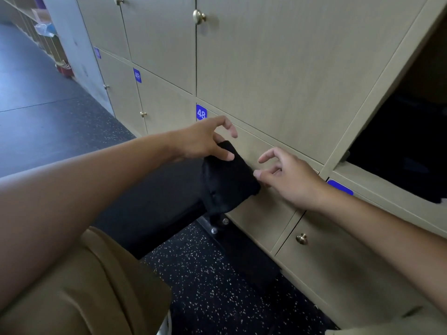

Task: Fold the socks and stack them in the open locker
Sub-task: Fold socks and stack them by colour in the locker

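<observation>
A folded black sock (227, 176) hangs over the end of a black bench (154, 204), in front of the locker doors. My left hand (205, 141) pinches its top edge between thumb and index finger, the other fingers spread above it. My right hand (287, 175) is at the sock's right side with the thumb tip touching the edge and the fingers loosely curled, holding nothing. The open locker (338, 151) is at the upper right. Its inside is dark, and black fabric (425, 189) lies on its floor at the front edge.
Closed beige locker doors fill the wall, one labelled 48 (201, 112). A brass knob (301, 238) sits on the door below my right wrist. My leg in tan trousers (84, 286) is at the lower left. The speckled dark floor (212, 286) runs between bench and lockers.
</observation>
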Motion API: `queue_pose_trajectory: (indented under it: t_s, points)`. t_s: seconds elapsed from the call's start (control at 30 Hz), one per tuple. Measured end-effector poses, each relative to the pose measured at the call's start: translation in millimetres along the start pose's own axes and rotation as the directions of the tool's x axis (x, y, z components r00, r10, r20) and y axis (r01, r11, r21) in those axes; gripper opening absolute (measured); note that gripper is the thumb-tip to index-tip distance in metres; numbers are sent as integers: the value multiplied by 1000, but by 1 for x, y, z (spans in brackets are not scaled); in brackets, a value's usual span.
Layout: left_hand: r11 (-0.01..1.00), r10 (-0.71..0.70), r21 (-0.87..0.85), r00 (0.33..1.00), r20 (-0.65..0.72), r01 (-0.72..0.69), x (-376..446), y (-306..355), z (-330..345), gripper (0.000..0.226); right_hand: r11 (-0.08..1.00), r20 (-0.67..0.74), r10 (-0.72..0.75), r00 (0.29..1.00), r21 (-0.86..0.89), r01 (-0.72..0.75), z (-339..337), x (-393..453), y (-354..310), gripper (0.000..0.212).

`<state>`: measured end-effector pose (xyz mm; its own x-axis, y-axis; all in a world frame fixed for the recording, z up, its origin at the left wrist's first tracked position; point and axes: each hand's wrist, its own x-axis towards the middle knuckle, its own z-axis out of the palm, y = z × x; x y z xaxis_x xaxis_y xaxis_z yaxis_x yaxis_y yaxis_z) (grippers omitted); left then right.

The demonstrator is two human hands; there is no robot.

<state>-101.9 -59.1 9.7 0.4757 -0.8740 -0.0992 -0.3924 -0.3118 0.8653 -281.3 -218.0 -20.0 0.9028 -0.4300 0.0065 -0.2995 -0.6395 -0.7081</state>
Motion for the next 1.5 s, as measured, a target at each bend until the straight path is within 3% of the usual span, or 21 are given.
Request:
queue_pose_trajectory:
  t_s: [0.37, 0.47, 0.57, 0.67, 0.77, 0.83, 0.93, 1.03, 1.27, 1.43, 1.5]
  points:
    - [960, 281, 45, 957, -70, -278, -4, 44, 41, 34, 993, -99, 6, 995, 122, 6, -34, -25, 3, 34]
    - [947, 321, 15, 946, -45, -320, -7, 57, 53, 36, 987, -101, -22, 995, 154, 38, -48, -35, 5, 24]
    - [944, 326, -58, 945, 26, -324, -12, 67, 62, 45, 974, -52, -61, 997, 216, 71, -61, -46, 6, 8]
    - [939, 337, -103, 937, 98, -327, -15, 73, 68, 62, 965, -51, -62, 997, 252, 73, -74, -55, 14, 6]
    - [945, 325, -79, 942, 86, -319, -14, 76, 73, 68, 933, -62, -29, 998, 356, 50, -85, -65, 23, 8]
    - [950, 313, -30, 945, 94, -312, -13, 74, 75, 61, 907, -94, -1, 996, 419, 41, -90, -71, 27, 11]
    - [926, 326, 177, 943, 73, -334, -11, 71, 77, 43, 879, -147, 23, 989, 473, 50, -98, -79, 35, 18]
    - [897, 351, 268, 935, 47, -350, -8, 69, 80, 38, 851, -121, 23, 992, 524, 44, -103, -86, 39, 25]
    - [916, 349, 109, 902, 255, -385, -6, 73, 81, 15, 818, -2, -27, 1000, 574, 24, -114, -97, 40, 36]
    - [919, 391, -24, 900, 193, -394, -6, 80, 89, 15, 820, 36, -17, 999, 572, -7, -117, -101, 43, 35]
    - [913, 407, -51, 902, 145, -404, -6, 83, 91, 12, 838, -11, 9, 1000, 545, -2, -118, -102, 44, 35]
